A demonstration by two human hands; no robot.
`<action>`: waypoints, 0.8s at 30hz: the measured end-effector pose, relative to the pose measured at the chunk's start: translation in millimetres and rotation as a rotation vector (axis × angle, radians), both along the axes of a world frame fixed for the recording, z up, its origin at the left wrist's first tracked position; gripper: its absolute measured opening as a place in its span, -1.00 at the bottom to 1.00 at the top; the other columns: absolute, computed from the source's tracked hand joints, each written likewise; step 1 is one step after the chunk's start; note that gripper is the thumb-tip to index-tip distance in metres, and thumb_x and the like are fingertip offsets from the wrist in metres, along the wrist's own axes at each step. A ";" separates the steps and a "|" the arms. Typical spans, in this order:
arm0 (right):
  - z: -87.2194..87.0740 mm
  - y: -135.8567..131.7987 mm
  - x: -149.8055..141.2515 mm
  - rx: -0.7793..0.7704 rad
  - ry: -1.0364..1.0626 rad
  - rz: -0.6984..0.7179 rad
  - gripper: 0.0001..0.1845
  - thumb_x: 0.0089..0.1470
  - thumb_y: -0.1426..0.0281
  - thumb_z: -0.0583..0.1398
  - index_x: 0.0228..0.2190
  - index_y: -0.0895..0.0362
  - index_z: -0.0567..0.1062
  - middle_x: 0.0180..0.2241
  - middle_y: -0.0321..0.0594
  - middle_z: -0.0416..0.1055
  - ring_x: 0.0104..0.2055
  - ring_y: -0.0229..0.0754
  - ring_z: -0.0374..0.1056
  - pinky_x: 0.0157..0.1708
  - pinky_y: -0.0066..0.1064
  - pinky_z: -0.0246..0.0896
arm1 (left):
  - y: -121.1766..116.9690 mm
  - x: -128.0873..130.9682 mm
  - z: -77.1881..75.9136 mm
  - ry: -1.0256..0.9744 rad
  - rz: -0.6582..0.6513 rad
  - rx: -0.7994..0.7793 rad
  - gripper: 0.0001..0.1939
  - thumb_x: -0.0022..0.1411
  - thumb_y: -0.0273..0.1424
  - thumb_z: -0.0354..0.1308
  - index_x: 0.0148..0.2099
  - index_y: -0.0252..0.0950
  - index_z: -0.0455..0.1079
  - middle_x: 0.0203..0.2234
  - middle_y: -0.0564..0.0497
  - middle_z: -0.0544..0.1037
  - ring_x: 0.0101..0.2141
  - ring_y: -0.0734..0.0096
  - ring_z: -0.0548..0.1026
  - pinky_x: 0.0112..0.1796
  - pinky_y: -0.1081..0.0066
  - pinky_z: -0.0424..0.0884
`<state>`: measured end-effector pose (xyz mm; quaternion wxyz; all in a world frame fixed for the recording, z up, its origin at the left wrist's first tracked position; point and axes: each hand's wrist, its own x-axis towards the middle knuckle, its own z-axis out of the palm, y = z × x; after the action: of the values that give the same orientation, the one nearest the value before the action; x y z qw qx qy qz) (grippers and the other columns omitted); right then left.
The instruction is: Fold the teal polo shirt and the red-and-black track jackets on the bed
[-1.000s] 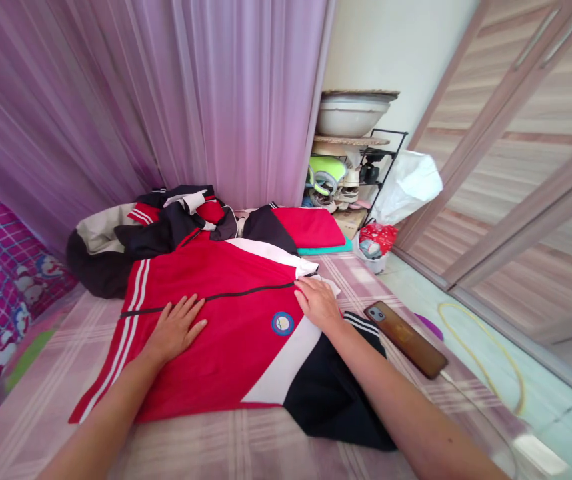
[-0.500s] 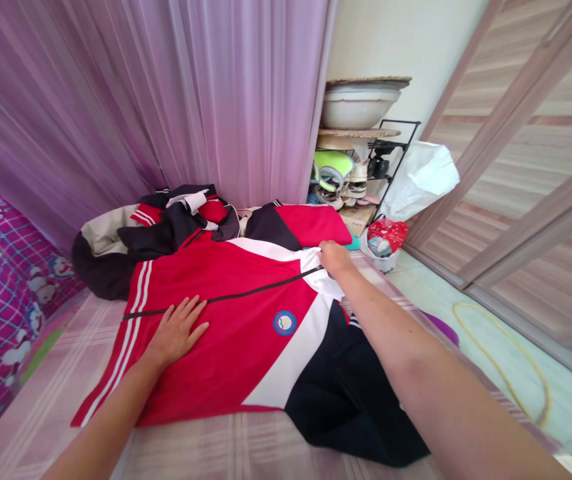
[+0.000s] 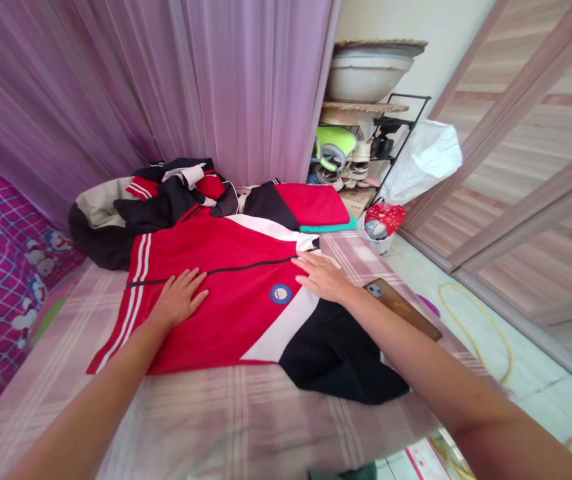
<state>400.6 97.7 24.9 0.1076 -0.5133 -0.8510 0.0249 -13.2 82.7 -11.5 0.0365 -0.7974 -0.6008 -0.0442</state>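
A red, white and black zip jacket (image 3: 226, 293) with a round blue badge lies spread flat on a pink plaid bed (image 3: 246, 433). My left hand (image 3: 180, 298) rests flat on its red left half, fingers apart, just below the zip line. My right hand (image 3: 322, 276) lies flat and open on the jacket's right side near the white collar end of the zip, beside the badge. Neither hand holds anything.
A heap of similar clothes (image 3: 141, 207) and a folded red garment (image 3: 311, 205) lie behind the jacket by the purple curtain (image 3: 166, 87). A phone in a brown case (image 3: 401, 308) lies at the bed's right edge. A shoe rack (image 3: 361, 153) with a basin, a white bag and wooden sliding doors (image 3: 526, 160) stand to the right.
My right hand reached out to pinch the collar end of the zip, then came back and now lies flat on the jacket. My left hand stayed pressed in place.
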 end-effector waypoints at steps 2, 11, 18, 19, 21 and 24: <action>-12.5 -17.6 0.4 -0.093 -0.095 0.015 -0.43 0.29 0.19 0.04 0.26 0.10 0.28 0.36 -0.02 0.06 0.39 0.01 -0.03 0.31 -0.03 -0.11 | -4.4 3.6 9.1 -0.024 0.004 0.032 -0.43 0.34 -0.15 -0.12 0.27 -0.29 0.33 0.29 -0.17 0.31 0.27 0.03 0.26 0.24 0.03 0.13; 14.6 -64.1 -48.2 -0.188 0.115 0.194 -0.68 0.22 0.32 0.12 -0.07 0.05 0.59 -0.02 -0.13 0.53 0.01 -0.11 0.42 0.04 -0.28 0.24 | -75.6 -30.6 33.5 -0.242 0.058 0.186 -0.54 0.35 -0.17 -0.16 -0.04 -0.22 0.53 -0.12 -0.12 0.63 -0.10 0.19 0.55 0.02 0.19 0.43; 12.6 -98.8 -82.6 -0.510 0.105 0.436 -0.85 -0.03 0.37 0.31 -0.32 0.07 0.61 -0.33 -0.31 0.54 -0.32 -0.24 0.42 -0.33 -0.49 0.20 | -146.3 -70.5 25.2 -0.310 -0.005 0.094 -0.55 0.33 -0.07 -0.09 -0.19 -0.17 0.56 -0.29 -0.06 0.66 -0.22 0.25 0.58 -0.08 0.22 0.48; 11.9 -100.6 -82.8 -0.488 0.102 0.434 -0.82 -0.05 0.37 0.33 -0.31 0.07 0.61 -0.32 -0.31 0.53 -0.30 -0.23 0.42 -0.32 -0.49 0.20 | -153.1 -75.7 24.0 -0.304 -0.022 0.092 -0.56 0.33 -0.06 -0.08 -0.18 -0.17 0.56 -0.27 -0.06 0.66 -0.19 0.24 0.58 -0.05 0.21 0.47; 11.4 -105.1 -83.2 -0.437 0.090 0.434 -0.84 -0.07 0.41 0.32 -0.34 0.07 0.59 -0.33 -0.31 0.52 -0.29 -0.22 0.40 -0.30 -0.48 0.18 | -163.5 -85.1 21.0 -0.278 -0.051 0.097 -0.56 0.32 -0.04 -0.04 -0.12 -0.17 0.55 -0.18 -0.08 0.66 -0.10 0.20 0.57 0.00 0.17 0.44; 13.0 -114.2 -84.1 -0.366 0.092 0.430 -0.87 -0.05 0.54 0.22 -0.46 0.09 0.55 -0.40 -0.32 0.49 -0.34 -0.24 0.37 -0.31 -0.48 0.15 | -170.9 -93.8 17.5 -0.211 -0.057 0.106 -0.56 0.31 -0.05 -0.01 -0.04 -0.18 0.54 -0.08 -0.12 0.62 -0.03 0.14 0.54 0.01 0.13 0.43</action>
<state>316.5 -16.5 37.9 0.0440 -0.3302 -0.9160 0.2235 -107.0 -88.3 6.0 0.0140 -0.8020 -0.5751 -0.1607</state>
